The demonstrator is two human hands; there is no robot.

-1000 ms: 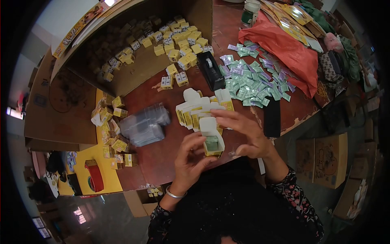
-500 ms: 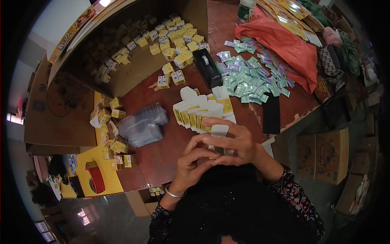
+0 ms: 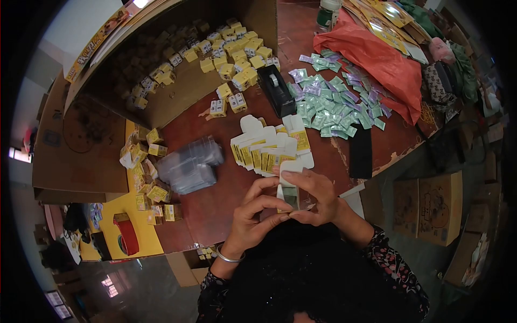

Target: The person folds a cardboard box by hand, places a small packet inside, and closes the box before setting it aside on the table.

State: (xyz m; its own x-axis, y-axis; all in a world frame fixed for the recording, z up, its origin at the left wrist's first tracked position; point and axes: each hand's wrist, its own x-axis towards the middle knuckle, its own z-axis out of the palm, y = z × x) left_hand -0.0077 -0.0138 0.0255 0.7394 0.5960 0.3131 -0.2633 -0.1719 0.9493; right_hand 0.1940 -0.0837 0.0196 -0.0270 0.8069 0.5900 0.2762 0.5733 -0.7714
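Observation:
A small white carton point(image 3: 291, 189) with a raised flap is held between both hands above the table's front edge. Its opening faces up, and greenish grey shows inside. My left hand point(image 3: 257, 210) is closed on its left side, thumb and fingertips near the lower edge. My right hand point(image 3: 316, 198) grips the right side, with fingers by the flap. Just beyond lie overlapping flat yellow-and-white cartons point(image 3: 264, 149). A stack of clear plastic sleeves point(image 3: 191, 164) lies to their left.
A large cardboard box point(image 3: 183, 99) holds many small yellow boxes. Near it is a black tape dispenser point(image 3: 276, 94). Green and purple sachets point(image 3: 328, 102) spill from a red bag point(image 3: 377, 59). Small filled boxes point(image 3: 142, 172) sit at left; a black slab point(image 3: 360, 153) lies at right.
My right fingers have shifted from across the front of the carton to its right side and flap. The carton's flap and opening now show more clearly.

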